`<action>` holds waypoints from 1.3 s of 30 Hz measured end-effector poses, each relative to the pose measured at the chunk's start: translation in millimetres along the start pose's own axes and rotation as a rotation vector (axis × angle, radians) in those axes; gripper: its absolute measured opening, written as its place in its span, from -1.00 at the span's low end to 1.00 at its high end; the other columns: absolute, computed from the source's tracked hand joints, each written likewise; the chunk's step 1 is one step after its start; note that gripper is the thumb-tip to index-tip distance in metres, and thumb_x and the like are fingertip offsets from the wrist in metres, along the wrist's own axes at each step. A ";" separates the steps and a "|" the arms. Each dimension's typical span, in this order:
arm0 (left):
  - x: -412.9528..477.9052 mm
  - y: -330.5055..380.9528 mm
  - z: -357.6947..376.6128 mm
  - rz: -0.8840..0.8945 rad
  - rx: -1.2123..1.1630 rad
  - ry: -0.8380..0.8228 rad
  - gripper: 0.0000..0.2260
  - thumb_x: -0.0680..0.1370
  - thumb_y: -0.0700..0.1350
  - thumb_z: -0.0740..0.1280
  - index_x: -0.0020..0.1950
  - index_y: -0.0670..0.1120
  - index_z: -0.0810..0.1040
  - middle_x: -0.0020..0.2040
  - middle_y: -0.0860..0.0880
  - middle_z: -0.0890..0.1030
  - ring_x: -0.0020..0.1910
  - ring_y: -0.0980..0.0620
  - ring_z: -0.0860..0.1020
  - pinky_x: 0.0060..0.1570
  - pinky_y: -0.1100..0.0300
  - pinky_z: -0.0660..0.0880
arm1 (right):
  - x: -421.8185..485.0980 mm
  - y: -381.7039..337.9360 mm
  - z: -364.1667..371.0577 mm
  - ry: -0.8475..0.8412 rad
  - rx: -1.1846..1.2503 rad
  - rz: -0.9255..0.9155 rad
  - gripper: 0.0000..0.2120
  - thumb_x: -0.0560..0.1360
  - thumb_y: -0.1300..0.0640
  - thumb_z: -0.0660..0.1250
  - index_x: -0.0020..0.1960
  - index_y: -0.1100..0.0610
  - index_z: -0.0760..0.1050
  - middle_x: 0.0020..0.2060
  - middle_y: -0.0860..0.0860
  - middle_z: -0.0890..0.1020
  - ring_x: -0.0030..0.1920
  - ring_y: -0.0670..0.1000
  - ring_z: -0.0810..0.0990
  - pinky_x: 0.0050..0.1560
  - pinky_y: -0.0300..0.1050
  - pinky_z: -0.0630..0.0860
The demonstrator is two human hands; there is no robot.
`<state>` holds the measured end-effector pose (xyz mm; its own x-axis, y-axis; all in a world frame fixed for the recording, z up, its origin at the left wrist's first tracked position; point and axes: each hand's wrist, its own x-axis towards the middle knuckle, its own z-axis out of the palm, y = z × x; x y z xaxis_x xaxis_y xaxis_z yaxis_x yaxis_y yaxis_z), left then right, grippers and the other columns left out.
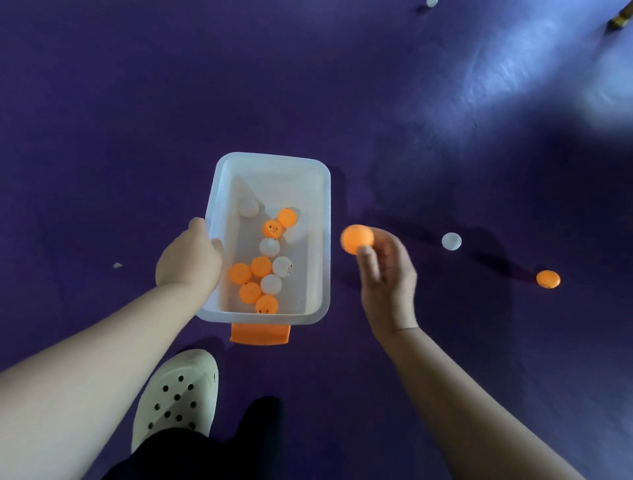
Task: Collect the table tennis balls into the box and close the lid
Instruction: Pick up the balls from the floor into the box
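Observation:
A translucent plastic box (322, 240) with an orange latch (260, 334) hangs over the purple floor, lid off. My left hand (188, 257) grips its left rim, thumb outside and fingers over the edge. Several orange and white balls (262, 265) lie inside. My right hand (387, 274) holds an orange ball (356, 238) at its fingertips, just right of the box. On the floor to the right lie a white ball (451, 241) and an orange ball (548, 279). Another white ball (431, 2) shows at the top edge. No lid is in view.
My foot in a pale perforated clog (178, 394) stands on the purple floor (102, 120) below the box. A small white scrap (117, 265) lies at the left. A dark yellowish object (621, 19) sits at the top right corner.

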<state>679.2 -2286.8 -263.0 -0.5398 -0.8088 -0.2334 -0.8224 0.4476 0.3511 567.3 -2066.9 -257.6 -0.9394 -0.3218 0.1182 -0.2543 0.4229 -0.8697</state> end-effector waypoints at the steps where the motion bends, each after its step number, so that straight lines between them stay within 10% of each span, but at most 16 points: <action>1: 0.0 0.2 -0.3 0.000 0.000 -0.001 -0.91 0.60 -0.17 0.10 -0.05 -0.18 0.27 -0.38 -0.09 0.35 -0.45 -0.07 0.31 -0.47 0.15 0.18 | -0.8 -4.6 5.3 -0.050 -0.004 -0.021 -0.60 0.46 -0.16 0.19 0.20 0.02 0.49 -0.05 -0.10 0.57 -0.04 -0.11 0.52 -0.05 -0.30 0.46; 7: 0.6 0.3 -1.7 -0.002 -0.020 -0.005 -0.90 0.59 -0.17 0.10 -0.06 -0.19 0.29 -0.37 -0.09 0.38 -0.46 -0.05 0.32 -0.47 0.16 0.20 | -4.9 51.8 2.1 0.076 -0.384 0.124 -0.73 0.53 0.12 0.30 0.22 0.07 0.52 0.12 -0.01 0.54 0.16 0.07 0.42 0.15 0.11 0.48; 12: -1.8 0.3 -3.1 0.000 -0.041 -0.004 -0.88 0.60 -0.16 0.10 -0.09 -0.19 0.29 -0.38 -0.08 0.37 -0.47 -0.05 0.30 -0.48 0.16 0.17 | -14.1 89.7 -6.7 -0.321 -0.731 0.304 -0.59 0.56 0.08 0.26 0.40 -0.05 0.36 0.46 0.00 0.23 0.41 0.07 0.20 0.36 0.06 0.29; 20: 3.7 31.5 -9.7 0.071 -0.189 -0.078 -0.70 0.57 -0.15 0.15 -0.33 -0.08 0.12 -0.39 -0.04 0.26 -0.46 -0.03 0.22 -0.44 0.15 0.15 | 22.5 96.8 -28.6 -0.105 -0.712 0.409 -0.86 0.55 0.07 0.23 0.01 0.12 0.48 0.00 0.05 0.46 -0.02 0.06 0.46 -0.07 -0.06 0.38; 24: 9.3 58.3 -8.3 0.117 -0.257 -0.115 -0.75 0.57 -0.12 0.15 -0.28 -0.11 0.19 -0.37 -0.06 0.33 -0.43 -0.06 0.29 -0.42 0.14 0.21 | 70.4 101.4 -58.5 0.095 -0.794 0.485 -0.78 0.56 0.21 0.15 0.14 0.22 0.49 0.16 0.11 0.43 -0.08 0.17 0.54 -0.18 -0.04 0.36; 29: 23.4 78.2 -10.7 0.190 -0.257 -0.113 -0.79 0.58 -0.08 0.16 -0.20 -0.16 0.27 -0.34 -0.09 0.39 -0.39 -0.11 0.35 -0.40 0.10 0.25 | 113.0 108.0 -73.5 -0.208 -0.976 0.531 -0.29 0.51 0.29 0.19 0.52 -0.15 0.02 0.47 0.05 0.09 0.03 0.14 0.58 -0.21 -0.08 0.41; 34: 30.4 80.5 -10.9 0.166 -0.235 -0.098 -0.79 0.58 -0.08 0.16 -0.20 -0.16 0.27 -0.34 -0.09 0.40 -0.39 -0.13 0.36 -0.39 0.10 0.26 | 124.3 120.7 -80.1 -0.397 -0.922 0.620 -0.43 0.53 0.21 0.20 0.48 -0.12 0.19 0.39 0.13 0.20 0.09 0.16 0.52 -0.02 -0.04 0.48; 39: 18.4 79.4 -10.6 0.141 -0.224 -0.086 -0.81 0.57 -0.08 0.17 -0.09 -0.20 0.36 -0.25 -0.15 0.50 -0.28 -0.20 0.48 -0.30 0.01 0.40 | 100.3 113.2 -85.1 -0.220 -0.691 0.523 -0.50 0.51 0.19 0.24 0.39 -0.13 0.27 0.29 0.08 0.30 -0.11 0.04 0.50 -0.15 -0.09 0.46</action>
<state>605.9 -2270.2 -229.9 -0.6670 -0.7050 -0.2411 -0.6832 0.4497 0.5753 424.7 -1979.2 -303.4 -0.9270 -0.0695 -0.3687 0.0457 0.9544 -0.2950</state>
